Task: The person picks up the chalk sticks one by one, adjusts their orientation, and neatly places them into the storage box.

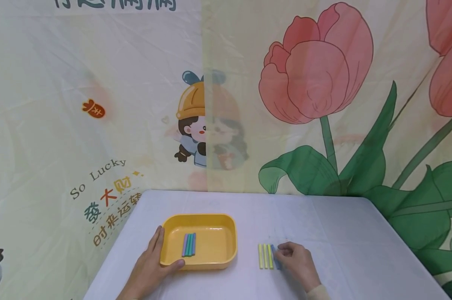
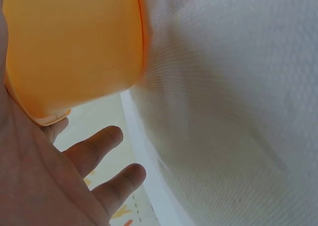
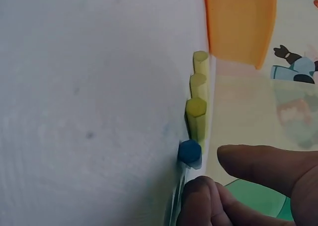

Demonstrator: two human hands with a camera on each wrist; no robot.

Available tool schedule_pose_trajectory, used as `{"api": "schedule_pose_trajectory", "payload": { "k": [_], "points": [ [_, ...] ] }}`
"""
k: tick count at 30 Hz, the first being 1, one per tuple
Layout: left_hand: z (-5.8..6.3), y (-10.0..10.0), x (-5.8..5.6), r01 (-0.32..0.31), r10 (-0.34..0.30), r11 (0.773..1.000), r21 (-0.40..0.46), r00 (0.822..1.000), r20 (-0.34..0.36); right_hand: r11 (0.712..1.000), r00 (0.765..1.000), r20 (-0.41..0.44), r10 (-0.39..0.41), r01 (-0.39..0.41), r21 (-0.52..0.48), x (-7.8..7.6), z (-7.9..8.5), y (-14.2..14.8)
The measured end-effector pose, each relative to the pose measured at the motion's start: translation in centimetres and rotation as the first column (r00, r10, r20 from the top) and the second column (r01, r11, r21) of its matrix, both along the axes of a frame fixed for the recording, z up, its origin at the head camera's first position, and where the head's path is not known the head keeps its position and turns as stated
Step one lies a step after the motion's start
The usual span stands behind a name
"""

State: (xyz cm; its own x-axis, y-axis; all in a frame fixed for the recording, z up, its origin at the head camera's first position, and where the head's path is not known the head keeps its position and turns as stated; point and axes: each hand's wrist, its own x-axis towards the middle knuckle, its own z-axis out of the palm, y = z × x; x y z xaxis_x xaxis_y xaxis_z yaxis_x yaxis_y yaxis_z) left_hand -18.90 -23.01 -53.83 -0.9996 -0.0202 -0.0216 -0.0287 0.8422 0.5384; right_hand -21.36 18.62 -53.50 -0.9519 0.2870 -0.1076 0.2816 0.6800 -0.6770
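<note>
The left hand (image 1: 151,262) rests against a yellow tray (image 1: 231,246), its thumb at the front rim and its fingers along the left side. The left wrist view shows these fingers spread and straight beside the tray wall (image 2: 74,47). Inside the tray lie several purple, green and blue chalk sticks (image 1: 189,245). To the tray's right, three yellow chalk sticks (image 1: 265,256) lie side by side. A blue chalk stick (image 3: 190,152) is at the right end of that row. Next to it is the right hand (image 1: 297,262), its fingers bent and its thumb apart from them.
A white cloth covers the table (image 1: 346,241). Behind it hangs a printed backdrop (image 1: 229,41) with tulips and cartoon figures. Faint coloured marks show on the cloth behind the yellow sticks.
</note>
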Motion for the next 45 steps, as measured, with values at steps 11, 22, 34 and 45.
{"api": "schedule_pose_trajectory", "payload": {
  "k": [11, 22, 34, 45],
  "points": [
    [-0.09, -0.17, 0.01, 0.007, -0.007, 1.000, 0.005, 1.000, -0.010, 0.994, 0.997, 0.052, 0.053, -0.057, 0.089, -0.41, -0.48, -0.45],
    [-0.22, -0.15, -0.14, 0.001, -0.001, 1.000, 0.015, 1.000, -0.016, 0.989, 0.993, 0.045, 0.109, -0.113, 0.097, -0.53, -0.08, -0.37],
    [-0.19, -0.17, -0.09, -0.006, 0.007, 1.000, 0.015, 1.000, -0.004, 0.985, 0.993, 0.035, 0.114, -0.118, 0.125, -0.57, -0.14, -0.60],
    [-0.21, -0.24, -0.02, 0.001, -0.001, 1.000, 0.011, 1.000, -0.010, 0.985, 0.996, 0.038, 0.078, -0.083, 0.151, -0.69, -0.28, -0.77]
  ]
}}
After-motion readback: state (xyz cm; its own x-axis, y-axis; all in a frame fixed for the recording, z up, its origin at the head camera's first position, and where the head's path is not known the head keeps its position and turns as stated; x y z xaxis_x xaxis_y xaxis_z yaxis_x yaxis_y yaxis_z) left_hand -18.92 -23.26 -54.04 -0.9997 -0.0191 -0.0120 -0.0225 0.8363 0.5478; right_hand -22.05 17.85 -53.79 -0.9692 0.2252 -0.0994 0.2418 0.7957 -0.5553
